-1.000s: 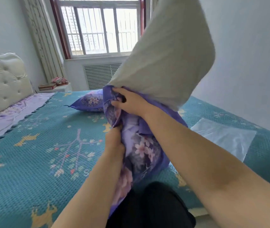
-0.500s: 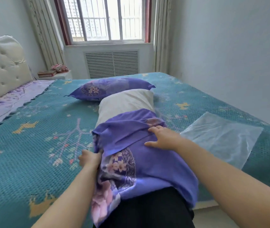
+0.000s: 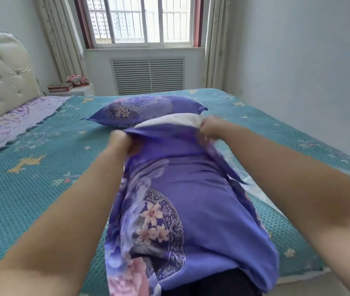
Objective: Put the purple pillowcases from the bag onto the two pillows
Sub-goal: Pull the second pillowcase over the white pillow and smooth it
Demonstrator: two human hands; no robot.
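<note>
A white pillow lies lengthwise on the bed, with only its far end showing. The purple flowered pillowcase covers the rest of it down to my lap. My left hand grips the left side of the case's open edge. My right hand, blurred, grips the right side of that edge at the pillow's far corner. A second pillow in its purple pillowcase lies crosswise just beyond.
The teal patterned bedspread covers the bed. A clear plastic bag lies flat to the right, partly under my right arm. A cream tufted headboard stands at the left. A nightstand with small items sits by the window wall.
The pillow came down from upright onto the bed. Both hands have moved forward along it, drawing the case's open edge nearly to the far end.
</note>
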